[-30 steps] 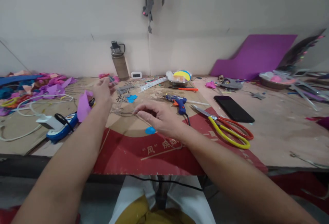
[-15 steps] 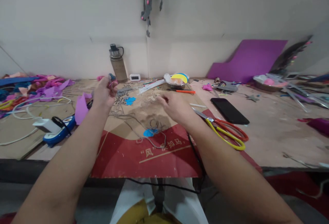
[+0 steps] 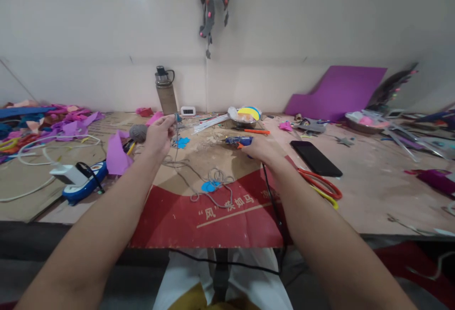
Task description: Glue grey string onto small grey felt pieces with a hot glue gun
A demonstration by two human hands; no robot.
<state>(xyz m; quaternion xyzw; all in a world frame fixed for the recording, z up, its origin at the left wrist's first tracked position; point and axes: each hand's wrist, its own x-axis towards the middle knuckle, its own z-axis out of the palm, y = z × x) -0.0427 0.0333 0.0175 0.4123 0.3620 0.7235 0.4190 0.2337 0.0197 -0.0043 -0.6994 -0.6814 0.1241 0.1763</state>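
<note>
Left hand (image 3: pixel 164 132): small blue piece (image 3: pixel 178 118) held in pinched fingertips, grey yarn (image 3: pixel 216 176) trailed below, coiled nearer. Right hand (image 3: pixel 255 150): curled over handle of glue gun (image 3: pixel 235 140), right of centre. Gun apparently being taken up; secure grip called for.

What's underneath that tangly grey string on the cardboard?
Under the thin grey string: flat blue material and the red-and-tan cardboard sheet. Whatever the blue covers can't be seen.

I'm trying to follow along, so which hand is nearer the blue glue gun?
Right: the right hand is at the glue gun, covering its handle. The left hand is off to the gun's left, holding grey yarn.
</note>
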